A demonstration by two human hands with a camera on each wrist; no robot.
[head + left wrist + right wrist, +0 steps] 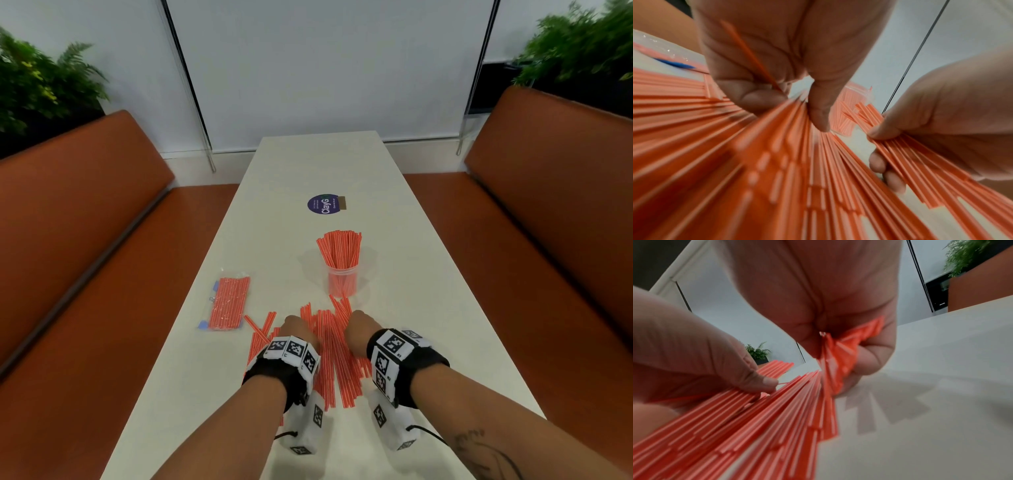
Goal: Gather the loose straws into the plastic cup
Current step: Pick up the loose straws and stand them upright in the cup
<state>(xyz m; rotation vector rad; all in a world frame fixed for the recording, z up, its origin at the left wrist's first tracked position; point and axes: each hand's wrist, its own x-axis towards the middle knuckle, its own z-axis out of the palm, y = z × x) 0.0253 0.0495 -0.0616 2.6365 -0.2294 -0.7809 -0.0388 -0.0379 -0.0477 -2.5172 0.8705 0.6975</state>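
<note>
Loose straws (330, 353): a fan on the table (428, 308) beneath both your hands, long axes pointing away from you toward the plastic cup (342, 279), which stands upright, already part-filled, just beyond the pile and nearer your right hand (359, 327). Right hand curls round a bunch; left hand (296, 330) pinches straws under thumb and fingertips. Straw count and cup rim: blurred or hidden.
</note>
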